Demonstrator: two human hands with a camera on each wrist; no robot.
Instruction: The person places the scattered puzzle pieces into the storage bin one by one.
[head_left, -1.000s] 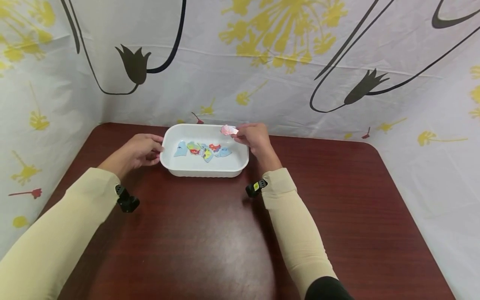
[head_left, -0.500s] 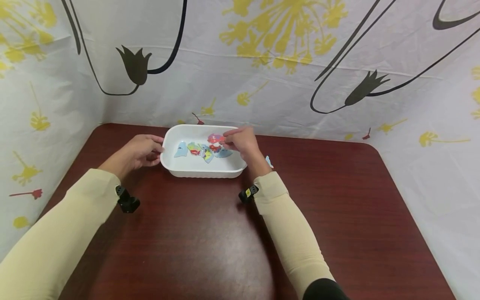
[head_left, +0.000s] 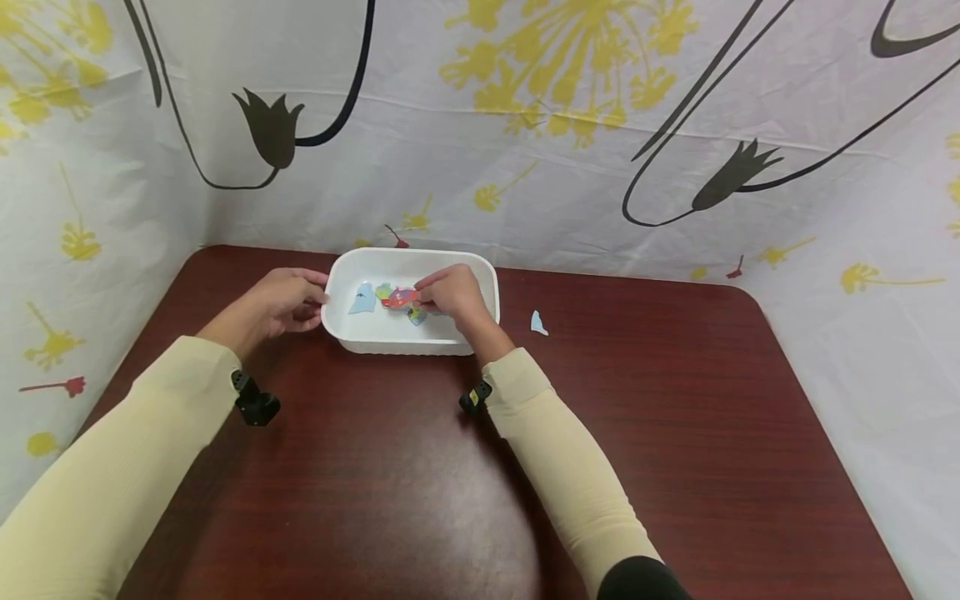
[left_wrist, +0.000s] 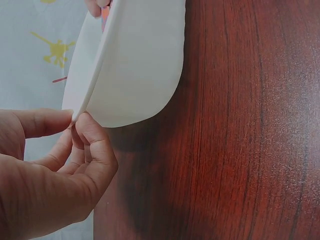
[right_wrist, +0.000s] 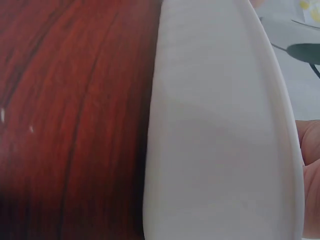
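Note:
A white plastic tub (head_left: 386, 265) stands at the back of the table, with several flat, colourful cut-out pieces in it. My left hand (head_left: 283, 298) pinches the tub's left rim between thumb and fingers, plainest in the left wrist view. Inside the tub, my right hand (head_left: 456, 293) pinches a pink-and-red cut-out piece (head_left: 400, 297) low over the others. A light blue piece (head_left: 362, 299) lies to its left, and a yellow-and-blue piece (head_left: 416, 315) shows just in front. In the right wrist view the tub wall (right_wrist: 220, 125) hides most of that hand.
On the dark red wooden table (head_left: 405, 467), a small pale blue piece (head_left: 537, 322) lies right of the tub. A white cloth (head_left: 570, 200) with flower prints hangs behind the table and along both sides.
My right hand has moved left and down from the tub's back right rim into its middle, carrying the pink piece. The pale blue piece on the table has come into sight. My left hand stays put.

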